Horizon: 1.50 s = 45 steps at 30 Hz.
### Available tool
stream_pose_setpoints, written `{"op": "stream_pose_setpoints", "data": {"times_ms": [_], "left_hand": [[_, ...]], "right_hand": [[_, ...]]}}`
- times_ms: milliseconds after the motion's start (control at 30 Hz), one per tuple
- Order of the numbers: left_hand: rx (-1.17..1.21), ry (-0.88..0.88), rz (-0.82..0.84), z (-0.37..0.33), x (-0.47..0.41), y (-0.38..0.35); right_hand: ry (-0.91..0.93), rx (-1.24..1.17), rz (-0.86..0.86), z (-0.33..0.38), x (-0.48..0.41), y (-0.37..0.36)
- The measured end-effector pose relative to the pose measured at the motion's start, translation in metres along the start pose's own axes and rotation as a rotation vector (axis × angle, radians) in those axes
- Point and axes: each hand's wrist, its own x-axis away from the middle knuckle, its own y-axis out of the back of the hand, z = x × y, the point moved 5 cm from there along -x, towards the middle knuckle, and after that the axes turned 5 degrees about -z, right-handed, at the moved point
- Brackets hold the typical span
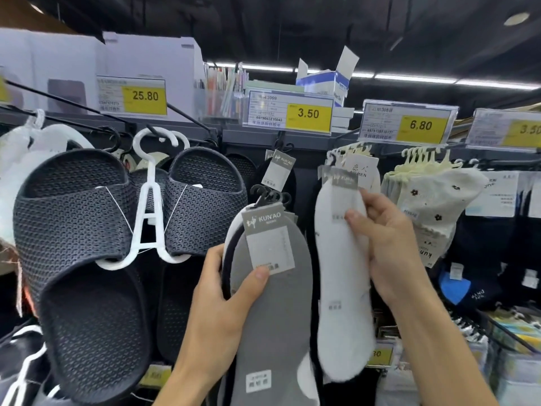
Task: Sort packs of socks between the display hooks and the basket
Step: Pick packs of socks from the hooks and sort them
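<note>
Head view: At a shop's sock display, a person raises both forearms from the bottom of the frame. The left grip (225,291) holds a grey sock pack (275,312) at its left edge, with the thumb laid across the front just under the card label and the fingers hidden behind. The pack's black hangers (272,197) sit below the rail, clear of any hook. The right grip (392,253) pinches a white sock pack (339,282), thumb pressed on its front and fingers curled round its right edge. The top card of this pack reaches the cluster of hangers under the 6.80 price tag (420,125); whether it hangs on a hook cannot be told. The two packs are side by side, just apart. Black slippers (87,230) on a white hanger (149,206) fill the left, and cream floral socks (433,200) hang at right.
</note>
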Motion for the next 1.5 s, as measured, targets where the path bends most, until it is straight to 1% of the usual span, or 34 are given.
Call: {"op": "stream_pose_setpoints", "data": {"times_ms": [133,233,400,600,767,933,1033,1133,1200,1267,1300,1333,1400,1433,1500], "left_hand": [[-0.012,-0.028,0.005,-0.006,0.004,0.005],[-0.017,-0.033,0.003,-0.005,0.002,0.005],[-0.028,-0.031,0.013,-0.003,0.002,0.003],[-0.036,-0.026,0.025,-0.004,0.0,0.005],[-0.031,-0.028,0.027,-0.003,0.001,0.006],[-0.039,-0.039,0.021,-0.003,0.001,0.004],[-0.046,-0.047,0.024,-0.003,0.001,0.003],[-0.034,-0.042,0.027,-0.002,0.001,0.002],[-0.025,-0.038,0.029,-0.001,0.0,0.002],[-0.02,-0.04,0.03,0.0,0.0,0.002],[-0.019,-0.042,0.031,0.0,0.001,0.001],[-0.019,-0.044,0.033,0.0,0.001,0.001],[-0.016,-0.04,0.041,0.001,0.003,0.003],[-0.015,-0.037,0.05,0.002,0.005,0.005],[-0.021,-0.04,0.054,0.001,0.009,0.011]], "right_hand": [[0.086,0.278,-0.069,0.006,-0.047,-0.007],[0.13,0.354,-0.028,0.0,-0.068,-0.032],[0.163,0.361,0.091,-0.013,-0.086,-0.068],[0.172,0.367,0.211,-0.031,-0.091,-0.085],[0.163,0.339,0.247,-0.042,-0.097,-0.083],[0.091,0.221,0.243,-0.053,-0.099,-0.078],[0.081,0.284,0.235,-0.061,-0.099,-0.075],[0.034,0.278,0.229,-0.071,-0.096,-0.072],[-0.046,0.124,0.122,-0.076,-0.092,-0.071],[-0.26,-0.139,0.006,-0.088,-0.091,-0.074],[-0.374,-0.201,-0.013,-0.096,-0.089,-0.077],[-0.465,-0.193,-0.001,-0.102,-0.087,-0.079],[-0.561,-0.101,0.038,-0.106,-0.082,-0.083],[-0.579,-0.053,0.038,-0.105,-0.08,-0.083],[-0.552,0.055,0.024,-0.096,-0.075,-0.08]]}}
